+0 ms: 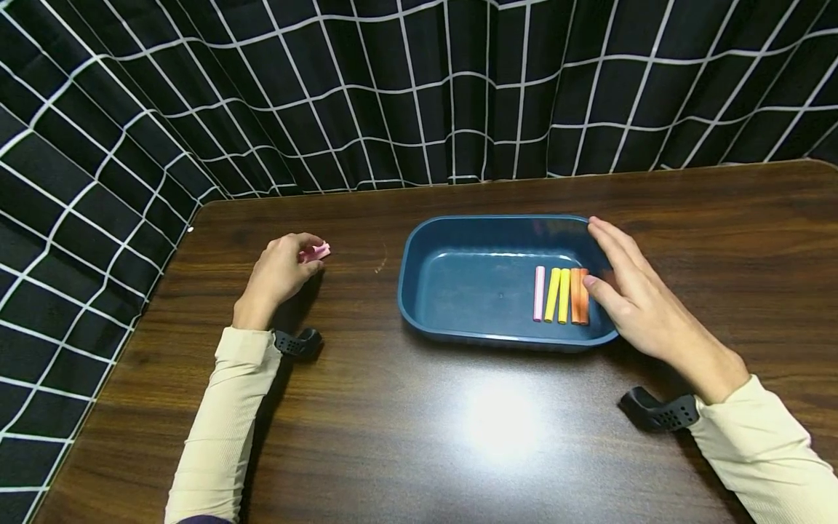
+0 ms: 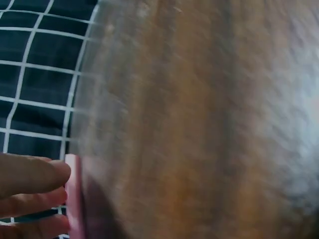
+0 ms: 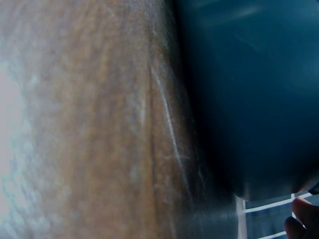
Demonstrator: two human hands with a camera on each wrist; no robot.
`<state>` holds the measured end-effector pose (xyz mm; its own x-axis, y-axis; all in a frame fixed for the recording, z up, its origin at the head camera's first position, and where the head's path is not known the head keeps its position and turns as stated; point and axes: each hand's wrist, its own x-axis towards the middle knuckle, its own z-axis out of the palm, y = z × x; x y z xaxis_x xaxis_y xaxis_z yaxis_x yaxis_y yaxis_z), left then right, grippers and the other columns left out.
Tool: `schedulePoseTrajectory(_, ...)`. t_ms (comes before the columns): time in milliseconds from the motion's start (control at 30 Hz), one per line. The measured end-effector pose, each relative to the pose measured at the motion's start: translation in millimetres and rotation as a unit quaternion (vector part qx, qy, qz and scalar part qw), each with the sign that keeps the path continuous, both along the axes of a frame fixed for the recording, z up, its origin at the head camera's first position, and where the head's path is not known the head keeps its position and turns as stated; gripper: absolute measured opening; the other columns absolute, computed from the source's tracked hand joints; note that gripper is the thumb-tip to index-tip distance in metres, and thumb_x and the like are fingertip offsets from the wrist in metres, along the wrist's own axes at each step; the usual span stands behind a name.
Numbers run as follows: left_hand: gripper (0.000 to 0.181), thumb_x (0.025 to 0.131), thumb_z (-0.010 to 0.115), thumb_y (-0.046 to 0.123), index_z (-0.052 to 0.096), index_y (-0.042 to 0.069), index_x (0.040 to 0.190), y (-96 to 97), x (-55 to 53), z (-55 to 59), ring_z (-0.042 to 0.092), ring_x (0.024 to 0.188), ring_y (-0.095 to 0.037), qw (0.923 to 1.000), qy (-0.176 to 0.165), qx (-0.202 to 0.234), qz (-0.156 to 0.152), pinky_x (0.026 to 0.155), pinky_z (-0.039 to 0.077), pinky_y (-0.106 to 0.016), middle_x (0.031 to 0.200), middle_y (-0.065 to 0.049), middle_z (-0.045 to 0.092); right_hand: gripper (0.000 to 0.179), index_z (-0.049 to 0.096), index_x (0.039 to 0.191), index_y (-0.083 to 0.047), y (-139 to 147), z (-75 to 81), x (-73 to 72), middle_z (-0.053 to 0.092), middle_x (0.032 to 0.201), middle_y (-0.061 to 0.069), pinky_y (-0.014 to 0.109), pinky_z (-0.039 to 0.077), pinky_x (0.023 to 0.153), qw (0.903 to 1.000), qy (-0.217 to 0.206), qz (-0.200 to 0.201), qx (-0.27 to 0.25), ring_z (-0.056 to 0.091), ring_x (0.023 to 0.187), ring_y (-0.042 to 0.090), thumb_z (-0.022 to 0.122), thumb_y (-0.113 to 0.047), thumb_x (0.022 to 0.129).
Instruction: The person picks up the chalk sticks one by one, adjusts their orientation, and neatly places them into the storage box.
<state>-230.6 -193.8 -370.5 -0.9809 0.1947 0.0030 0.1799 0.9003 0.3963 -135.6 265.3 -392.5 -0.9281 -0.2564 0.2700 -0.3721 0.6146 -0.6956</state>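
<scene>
At the left of the table my left hand [image 1: 278, 271] pinches a small pink piece [image 1: 317, 252] between thumb and fingers, low over the wood. In the left wrist view the pink piece [image 2: 74, 196] shows as a narrow straight strip against the fingertips [image 2: 57, 172]. My right hand [image 1: 628, 291] rests on the right end of a blue tray [image 1: 419, 320], fingers straight along the back corner and thumb over the rim. Inside the tray, near that thumb, chalk sticks lie side by side: a pale pink stick [image 1: 539, 293], two yellow sticks [image 1: 558, 295] and two orange sticks [image 1: 579, 296].
The brown wooden table [image 1: 366, 415] carries a bright glare in front of the tray. A black curtain with white grid lines [image 1: 393, 94] hangs along its back and left edges. Black bands [image 1: 661, 413] with cameras sit on both wrists.
</scene>
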Motion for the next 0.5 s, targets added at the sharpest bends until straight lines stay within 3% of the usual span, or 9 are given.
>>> schedulePoseTrajectory(133, 0.03, 0.091, 0.065, 0.006, 0.067, 0.002, 0.12, 0.8, 0.0, -4.3, 0.059, 0.094, -0.032, 0.9998, 0.004, -0.016, 0.009, 0.082, 0.048, -0.048, 0.105, -0.02, 0.067, 0.066, 0.024, 0.156, -0.005, 0.8, -0.8, -0.8, 0.021, 0.163, 0.015, -0.001, 0.016, 0.102, 1.0, 0.003, -0.001, 0.001, 0.027, 0.146, 0.037, 0.054, -0.007, 0.097)
schedulePoseTrajectory(333, 0.022, 0.089, 0.064, 0.002, 0.07, -0.003, 0.11, 0.9, 1.3, -7.5, 0.056, 0.093, -0.034, 0.9991, 0.033, -0.027, -0.002, 0.084, 0.045, -0.047, 0.099, -0.022, 0.063, 0.066, 0.025, 0.156, -0.003, 1.0, -1.1, -1.6, 0.022, 0.162, 0.018, 0.003, 0.017, 0.105, 1.0, 0.009, 0.004, -0.002, 0.027, 0.146, 0.04, 0.054, -0.005, 0.097)
schedulePoseTrajectory(500, 0.02, 0.089, 0.067, 0.003, 0.072, -0.001, 0.107, -1.7, 1.7, -7.9, 0.057, 0.086, -0.031, 0.999, 0.033, -0.028, -0.014, 0.078, 0.045, -0.045, 0.092, -0.018, 0.066, 0.066, 0.025, 0.156, -0.004, 1.2, -1.0, -0.9, 0.022, 0.162, 0.017, -0.001, 0.016, 0.103, 1.0, 0.007, 0.001, 0.0, 0.027, 0.146, 0.038, 0.054, -0.006, 0.097)
